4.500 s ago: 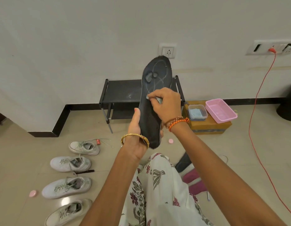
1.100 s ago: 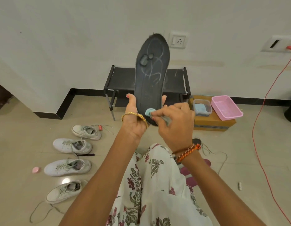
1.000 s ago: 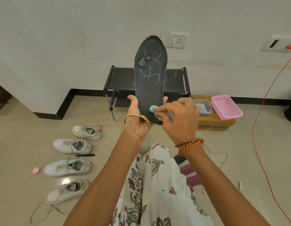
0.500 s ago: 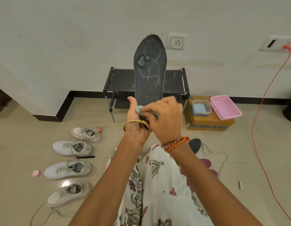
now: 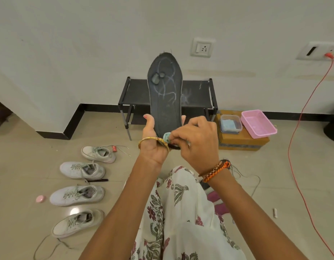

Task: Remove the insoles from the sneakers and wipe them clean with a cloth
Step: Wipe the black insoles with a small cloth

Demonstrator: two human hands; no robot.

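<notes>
Beige floor tiles run to a white wall with a black skirting, where a low black rack (image 5: 168, 92) stands at the far centre. Both forearms reach up from the near edge over a floral-print lap. Left hand (image 5: 153, 142), a gold bangle at its wrist, is raised palm toward the camera and grasps the heel end of a dark insole (image 5: 165, 94), thumb on the left edge and fingertips showing past the right edge; the insole stands upright in front of the rack, toe end up, with pale scuff marks on it. Right hand (image 5: 197, 139), with an orange braided band at the wrist, is curled knuckles up and pinches a small pale-green cloth (image 5: 166, 137) against the insole's heel. Four white sneakers (image 5: 78, 195) lie in a column on the floor at left. At far right a pink tray (image 5: 258, 123) sits on a cardboard box.
</notes>
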